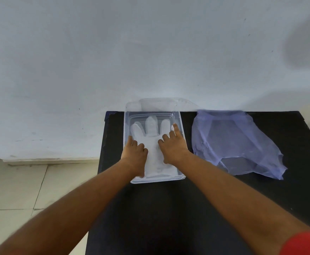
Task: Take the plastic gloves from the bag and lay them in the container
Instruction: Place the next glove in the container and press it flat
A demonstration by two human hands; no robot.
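A clear plastic container (181, 124) sits on the black table, near its far left corner. Thin clear plastic gloves (151, 126) lie flat inside it, fingers pointing away from me. My left hand (135, 153) rests palm down on the left side of the gloves, fingers spread. My right hand (173, 144) presses flat on the right side, fingertips near the container's right wall. A bluish translucent bag (238, 142) lies crumpled to the right of the container, and neither hand touches it.
The black table (169, 208) stands against a pale wall. A clear lid (159, 103) leans behind the container against the wall. Tiled floor shows at the lower left.
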